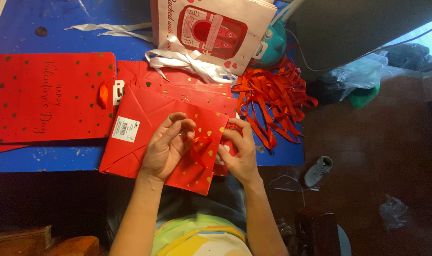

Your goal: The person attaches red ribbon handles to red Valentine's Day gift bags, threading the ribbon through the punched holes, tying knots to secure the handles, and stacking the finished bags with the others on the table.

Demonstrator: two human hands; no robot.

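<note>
Both forearms reach up from the bottom edge, and I see my left hand (166,149) lying on a folded red bag (145,121), fingers curled together with thumb and forefinger pinching a red ribbon (200,147) at the bag's gold-hearted upper part. My right hand (239,149) is closed on the same ribbon from the other side, just beside the left. That bag hangs half over the near edge of the blue tabletop (59,159) and overlaps more red bags behind it. Well to the left lies a flat red bag stack (50,97). Behind are white ribbons (187,64) and a white printed bag (213,31); loose red ribbons (273,97) lie at right.
</note>
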